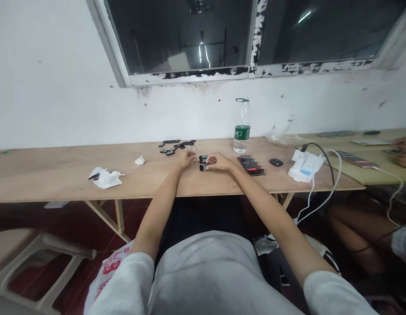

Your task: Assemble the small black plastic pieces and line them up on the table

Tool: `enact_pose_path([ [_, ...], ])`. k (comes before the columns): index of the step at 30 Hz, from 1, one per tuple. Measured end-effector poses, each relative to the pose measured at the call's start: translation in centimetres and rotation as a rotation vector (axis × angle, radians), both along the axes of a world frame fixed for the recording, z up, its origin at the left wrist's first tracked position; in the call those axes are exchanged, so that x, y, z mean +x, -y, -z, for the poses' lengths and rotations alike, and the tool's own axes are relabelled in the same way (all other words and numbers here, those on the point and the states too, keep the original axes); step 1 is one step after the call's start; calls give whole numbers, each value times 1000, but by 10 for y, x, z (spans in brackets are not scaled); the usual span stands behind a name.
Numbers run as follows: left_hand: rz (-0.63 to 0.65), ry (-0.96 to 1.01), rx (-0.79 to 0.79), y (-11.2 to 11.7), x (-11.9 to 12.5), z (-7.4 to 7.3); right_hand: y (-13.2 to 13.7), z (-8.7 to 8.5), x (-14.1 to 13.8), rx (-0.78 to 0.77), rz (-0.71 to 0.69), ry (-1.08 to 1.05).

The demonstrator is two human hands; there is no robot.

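Note:
My left hand (187, 159) rests at the table with its fingers curled together; anything in them is too small to make out. Just right of it lie two small dark rectangular pieces (203, 159) with greyish faces, one in front of the other. Over their right ends curves my right hand (220, 162), thumb and fingers apart in a C shape, touching or nearly touching them. Tiny light bits (195, 159) lie between the hands. Behind my left hand is a loose group of similar dark pieces (180, 146), with small pale bits (192, 147) beside it.
A water bottle (241, 139), a phone (250, 165) and a black oval case (276, 162) stand or lie rightward. Beyond them is a white cabled packet (306, 166). Crumpled tissues (106, 178) lie left. Another person's hand (404, 153) is far right; a stool (35, 258) stands left.

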State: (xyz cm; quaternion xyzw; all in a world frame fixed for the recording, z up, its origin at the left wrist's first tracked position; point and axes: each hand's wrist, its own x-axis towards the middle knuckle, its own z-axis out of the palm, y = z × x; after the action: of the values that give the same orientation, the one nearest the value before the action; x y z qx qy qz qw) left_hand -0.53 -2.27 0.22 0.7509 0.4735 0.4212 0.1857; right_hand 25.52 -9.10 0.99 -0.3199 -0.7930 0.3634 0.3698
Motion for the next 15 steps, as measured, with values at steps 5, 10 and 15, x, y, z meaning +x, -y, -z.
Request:
enact_pose_path([
  [5, 72, 56, 24, 11, 8, -7, 3, -3, -2, -83, 138, -224],
  [10, 160, 84, -11, 19, 20, -10, -3, -1, -1, -134, 284, -294],
  [15, 246, 28, 40, 27, 33, -9, -11, 4, -1, -184, 286, -331],
])
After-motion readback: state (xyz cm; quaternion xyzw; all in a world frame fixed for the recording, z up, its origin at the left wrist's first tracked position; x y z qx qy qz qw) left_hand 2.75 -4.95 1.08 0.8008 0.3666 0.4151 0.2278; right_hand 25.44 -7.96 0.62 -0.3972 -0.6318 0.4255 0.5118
